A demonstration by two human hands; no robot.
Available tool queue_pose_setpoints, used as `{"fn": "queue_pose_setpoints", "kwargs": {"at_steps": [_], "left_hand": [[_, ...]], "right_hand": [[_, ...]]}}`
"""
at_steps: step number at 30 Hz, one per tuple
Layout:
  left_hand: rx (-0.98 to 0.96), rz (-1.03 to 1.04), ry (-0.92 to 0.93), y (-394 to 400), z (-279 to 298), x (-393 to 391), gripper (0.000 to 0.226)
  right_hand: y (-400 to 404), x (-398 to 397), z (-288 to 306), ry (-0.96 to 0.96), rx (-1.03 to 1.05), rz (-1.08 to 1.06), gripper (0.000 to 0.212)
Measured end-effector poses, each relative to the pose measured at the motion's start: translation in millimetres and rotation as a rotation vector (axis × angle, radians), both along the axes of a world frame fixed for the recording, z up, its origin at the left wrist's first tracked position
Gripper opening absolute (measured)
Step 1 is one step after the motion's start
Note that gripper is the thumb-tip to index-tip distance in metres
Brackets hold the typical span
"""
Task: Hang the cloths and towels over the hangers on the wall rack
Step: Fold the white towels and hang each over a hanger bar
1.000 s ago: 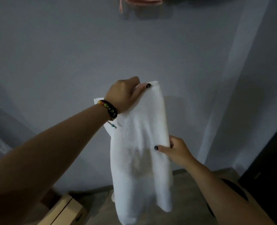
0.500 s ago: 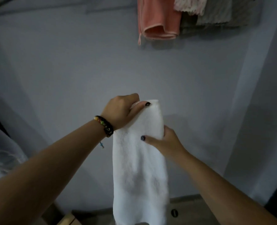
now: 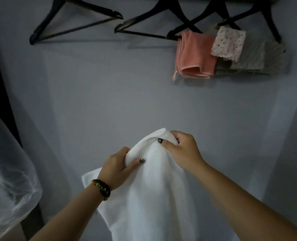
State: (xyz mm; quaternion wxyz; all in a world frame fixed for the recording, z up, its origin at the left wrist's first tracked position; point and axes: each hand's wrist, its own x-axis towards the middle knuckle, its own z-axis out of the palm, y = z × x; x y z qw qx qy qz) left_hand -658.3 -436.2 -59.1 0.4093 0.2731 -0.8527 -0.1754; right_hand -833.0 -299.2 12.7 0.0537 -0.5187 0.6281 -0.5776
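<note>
Head view: both my hands, left [image 3: 117, 168] and right [image 3: 182, 148], grip the white towel [image 3: 153, 197]. Next, I think, lift it over an empty hanger [image 3: 140, 23].

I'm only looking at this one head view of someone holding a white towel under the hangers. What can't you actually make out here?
- Head view: the rack and the hanger hooks are cut off by the top edge.
- The white towel runs off the bottom edge.
- Fingers of the left hand and right hand are tucked behind the towel.
- The pink cloth and patterned cloth cover the bars and part of the grey cloth.
</note>
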Motion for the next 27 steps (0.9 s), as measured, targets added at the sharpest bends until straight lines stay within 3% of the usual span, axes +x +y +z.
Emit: {"fn": "queue_pose_setpoints", "kwargs": {"at_steps": [3, 6, 12, 16, 23, 27], "left_hand": [[0.032, 0.025, -0.088, -2.5, -14.4, 10.3, 0.049], [0.004, 0.004, -0.139, -5.3, -8.4, 14.1, 0.045], [-0.231, -0.084, -0.245, -21.0, 38.5, 20.0, 0.07], [-0.443, -0.016, -0.335, -32.1, 77.8, 11.4, 0.085], [-0.452, 0.064, -0.289, -57.8, 139.2, -9.0, 0.044], [-0.534, 0.08, -0.28, -82.2, 178.8, -27.5, 0.044]], "right_hand": [[0.7, -8.8, 2.2, 0.044, -0.02, -0.046, 0.026], [3.5, -18.5, 2.8, 0.088, -0.039, -0.095, 0.028], [4.3, -36.8, 3.1, 0.174, -0.024, -0.207, 0.043], [-8.7, -48.2, 8.2, 0.139, -0.041, -0.277, 0.045], [-40.6, -62.9, 46.4, 0.2, -0.024, -0.311, 0.023], [-61.3, -79.6, 79.3, 0.326, 0.008, -0.328, 0.017]]}}
